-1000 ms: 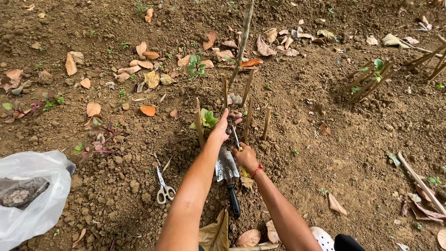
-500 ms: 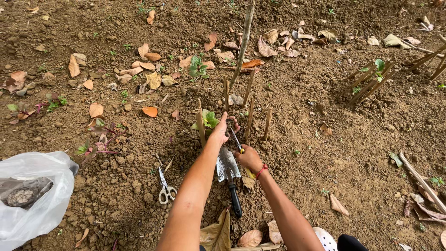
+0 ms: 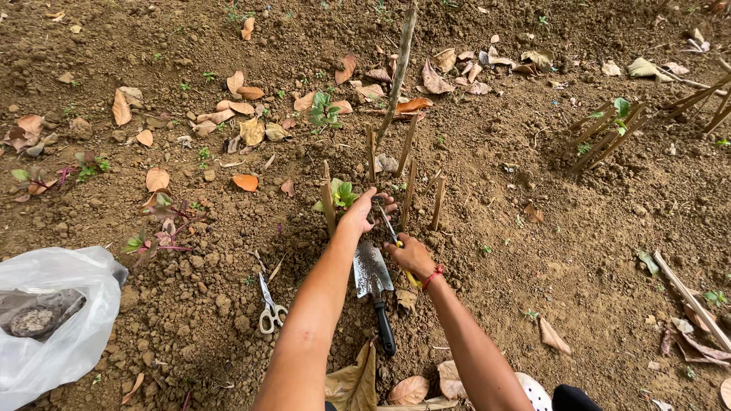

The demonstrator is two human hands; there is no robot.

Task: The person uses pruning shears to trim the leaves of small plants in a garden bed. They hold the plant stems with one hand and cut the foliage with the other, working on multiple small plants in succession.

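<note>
A ring of upright sticks (image 3: 407,179) stands ahead in the soil, a seedling (image 3: 341,193) at its left edge. A trowel (image 3: 374,285) lies just before it, scissors (image 3: 268,307) to the trowel's left, a plastic bag (image 3: 57,320) far left.

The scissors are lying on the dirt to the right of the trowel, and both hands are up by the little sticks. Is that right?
Not quite. In the head view the scissors lie on the dirt to the left of the trowel, not the right. The left hand and right hand are indeed up by the little sticks.
</note>
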